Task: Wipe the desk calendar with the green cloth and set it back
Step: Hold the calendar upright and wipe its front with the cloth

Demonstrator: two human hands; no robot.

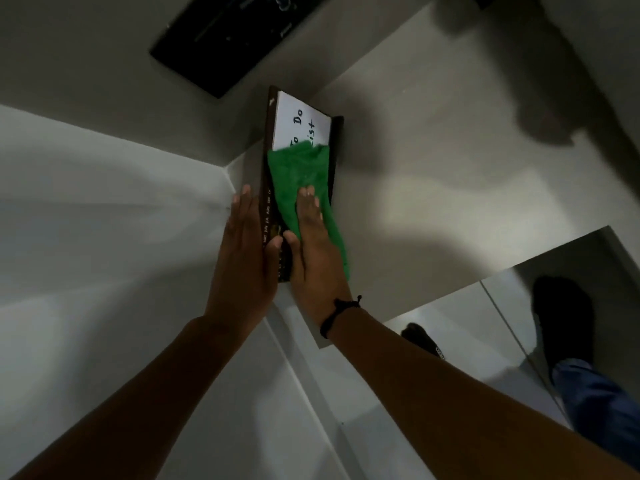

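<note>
My right hand lies flat, grip released, palm pressing the green cloth onto the face of the desk calendar. My left hand is flat too, fingers straight along the calendar's dark left edge where the month tabs run, thumb hooked over that edge, so it braces the calendar more than it clenches it. The calendar sits on the pale worktop, close to the corner where the surfaces meet, with its white "To Do List" page showing beyond the cloth.

I judge the wipe is partway done. The risk I see: neither hand truly clamps the calendar, so a firm push could slide it away or crease the white page. The cloth's loose tail trailing beside my right wrist could snag.

A black tray lies farther off, well apart. Nothing blocks the stroke ahead. A wristband circles my right wrist.
</note>
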